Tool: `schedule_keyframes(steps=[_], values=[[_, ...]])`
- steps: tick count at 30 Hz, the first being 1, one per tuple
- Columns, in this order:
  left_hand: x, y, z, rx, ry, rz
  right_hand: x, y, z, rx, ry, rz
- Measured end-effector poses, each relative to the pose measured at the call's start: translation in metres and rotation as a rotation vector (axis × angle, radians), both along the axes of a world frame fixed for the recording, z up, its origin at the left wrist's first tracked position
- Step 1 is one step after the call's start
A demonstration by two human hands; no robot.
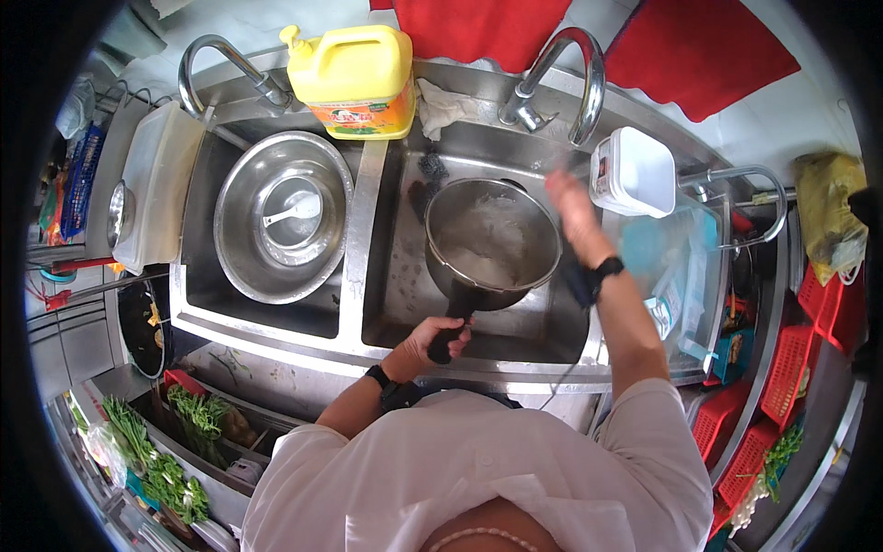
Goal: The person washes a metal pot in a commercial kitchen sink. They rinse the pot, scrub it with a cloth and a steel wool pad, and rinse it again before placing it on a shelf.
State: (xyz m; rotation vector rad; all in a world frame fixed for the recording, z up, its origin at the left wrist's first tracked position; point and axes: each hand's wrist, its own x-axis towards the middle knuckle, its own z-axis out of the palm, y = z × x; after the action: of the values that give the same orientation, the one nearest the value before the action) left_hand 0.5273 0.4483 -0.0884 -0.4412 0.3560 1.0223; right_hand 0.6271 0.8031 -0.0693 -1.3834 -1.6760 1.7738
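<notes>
My left hand (431, 339) grips the black handle (441, 348) of a metal pot, apparently a pressure cooker pot (493, 238), without a lid. The pot sits in the right-hand basin of a stainless steel sink (407, 290), and whitish residue or cloudy liquid shows inside it. My right hand (576, 210), blurred by motion, is extended just beyond the pot's right rim, with nothing visible in it. Above that hand, a chrome faucet (592, 83) curves over the basin. Dark scouring pads (432, 165) lie in the basin's back left corner.
In the left basin (200, 290) a steel bowl (234, 221) holds a smaller bowl with a white spoon (296, 210). A yellow detergent jug (359, 83) and a cloth (441, 107) stand behind. White plastic tubs (638, 172) and a clear bin (683, 276) are on the right.
</notes>
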Motion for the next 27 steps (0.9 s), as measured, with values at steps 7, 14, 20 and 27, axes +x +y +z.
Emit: schedule_keyframes(steps=[7, 14, 20, 27], values=[[-0.021, 0.020, 0.007, 0.000, 0.229, -0.279, 0.006, -0.162, -0.052, -0.153, -0.150, 0.294], [-0.014, 0.027, 0.033, 0.043, 1.014, -0.830, -0.046, -0.156, -0.033, -0.412, -0.119, -0.255], [-0.019, 0.016, 0.061, 0.357, 1.888, -1.208, 0.023, -0.182, -0.018, -0.650, 0.368, -0.408], [-0.020, -0.002, 0.099, 0.152, 2.065, -1.429, 0.009, -0.215, -0.020, -0.813, 0.923, -0.544]])
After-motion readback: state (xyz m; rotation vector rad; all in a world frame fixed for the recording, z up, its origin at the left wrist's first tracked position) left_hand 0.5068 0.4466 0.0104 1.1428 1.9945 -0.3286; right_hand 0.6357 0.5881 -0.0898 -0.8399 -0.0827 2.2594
